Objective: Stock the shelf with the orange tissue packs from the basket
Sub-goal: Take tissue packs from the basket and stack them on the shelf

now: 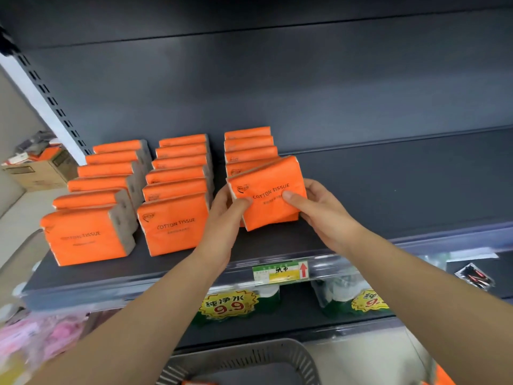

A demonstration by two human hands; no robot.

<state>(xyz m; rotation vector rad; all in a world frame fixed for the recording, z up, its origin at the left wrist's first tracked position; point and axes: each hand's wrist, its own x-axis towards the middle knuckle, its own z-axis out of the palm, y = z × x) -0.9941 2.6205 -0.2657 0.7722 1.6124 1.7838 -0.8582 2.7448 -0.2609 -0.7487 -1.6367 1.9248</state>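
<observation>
I hold one orange tissue pack (pixel 270 212) in both hands at the front of the right-hand row (pixel 249 147) of packs on the dark shelf (pixel 374 195). The pack is tilted, its "COTTON TISSUE" face towards me. I cannot tell whether its lower edge touches the shelf. My left hand (pixel 229 211) pinches its left side, thumb on the front. My right hand (pixel 319 208) pinches its right side the same way. To the left, a middle row (pixel 177 190) and a left row (pixel 94 198) of the same packs stand upright. A price label (pixel 280 270) sits on the shelf's front edge. The grey basket (pixel 249 354) is below, near me.
</observation>
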